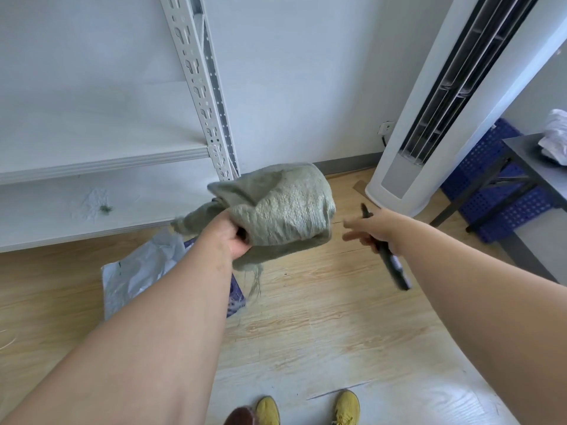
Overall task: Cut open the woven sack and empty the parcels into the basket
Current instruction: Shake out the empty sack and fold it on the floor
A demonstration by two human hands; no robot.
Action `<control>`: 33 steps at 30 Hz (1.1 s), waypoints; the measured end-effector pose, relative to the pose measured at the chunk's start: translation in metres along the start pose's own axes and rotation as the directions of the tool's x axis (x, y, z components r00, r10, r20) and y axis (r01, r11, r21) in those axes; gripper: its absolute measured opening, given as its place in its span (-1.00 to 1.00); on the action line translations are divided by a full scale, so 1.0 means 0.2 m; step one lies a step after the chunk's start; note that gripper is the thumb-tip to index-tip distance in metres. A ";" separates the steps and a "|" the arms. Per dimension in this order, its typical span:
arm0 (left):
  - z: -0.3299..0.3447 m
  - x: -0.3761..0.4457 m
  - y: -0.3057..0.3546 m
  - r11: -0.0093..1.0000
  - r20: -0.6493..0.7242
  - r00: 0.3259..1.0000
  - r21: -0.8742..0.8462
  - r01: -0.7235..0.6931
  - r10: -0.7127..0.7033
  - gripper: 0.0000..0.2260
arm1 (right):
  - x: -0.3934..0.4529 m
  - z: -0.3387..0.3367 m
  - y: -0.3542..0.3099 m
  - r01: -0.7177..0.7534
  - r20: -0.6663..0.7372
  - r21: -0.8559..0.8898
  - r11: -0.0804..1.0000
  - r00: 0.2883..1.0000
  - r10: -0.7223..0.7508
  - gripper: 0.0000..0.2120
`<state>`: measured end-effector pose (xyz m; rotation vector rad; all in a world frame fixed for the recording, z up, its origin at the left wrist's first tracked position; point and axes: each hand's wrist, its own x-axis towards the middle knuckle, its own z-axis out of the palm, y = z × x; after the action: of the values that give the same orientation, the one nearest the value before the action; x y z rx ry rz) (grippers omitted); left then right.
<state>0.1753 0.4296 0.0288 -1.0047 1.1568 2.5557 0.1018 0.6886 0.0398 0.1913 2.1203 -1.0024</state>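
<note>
The left hand (236,237) grips the bunched green woven sack (282,207) in mid-air above the wooden floor (322,317), fingers curled tight into the gathered cloth, with frayed threads hanging from the sack's lower edge. The sack's far end comes close to the foot of the white slotted shelf post (199,87), though whether it touches cannot be told. The right hand (372,230) is just to the sack's right and apart from it, holding a dark cutter (388,253) whose handle points back down toward the person; the index finger reaches out toward the sack while the other fingers curl round the tool. Below the left forearm a grey plastic parcel (138,268) lies over the blue basket (234,294), of which only a strip of rim shows. Open floor runs from the sack back to the person's yellow shoes (348,407). To the left a white shelf board (101,162) juts out with its front edge facing the room; to the right a tall white air conditioner (429,118) stands on the floor, and beyond it the corner of a grey table (527,154) over blue crates (491,179).
</note>
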 end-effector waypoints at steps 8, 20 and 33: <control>-0.02 -0.06 -0.06 0.942 0.182 0.975 0.330 0.061 -0.127 -0.70 | 0.01 0.11 -0.01 -0.214 0.352 0.610 0.763 0.936 -0.020 -0.71; -0.05 0.05 -0.05 0.818 0.169 0.985 0.572 -0.060 -0.045 -0.62 | 0.06 0.05 -0.11 -0.029 0.260 0.625 0.780 0.950 -0.173 -0.42; -0.14 0.22 0.02 0.860 -0.066 0.981 0.473 0.191 -0.182 0.03 | 0.14 0.09 -0.07 0.040 0.274 0.255 0.966 0.955 -0.112 -0.55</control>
<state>0.1548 0.4014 -0.0096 -0.9570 1.5108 1.9655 0.0868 0.6621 0.0220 0.0790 1.7487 -1.2606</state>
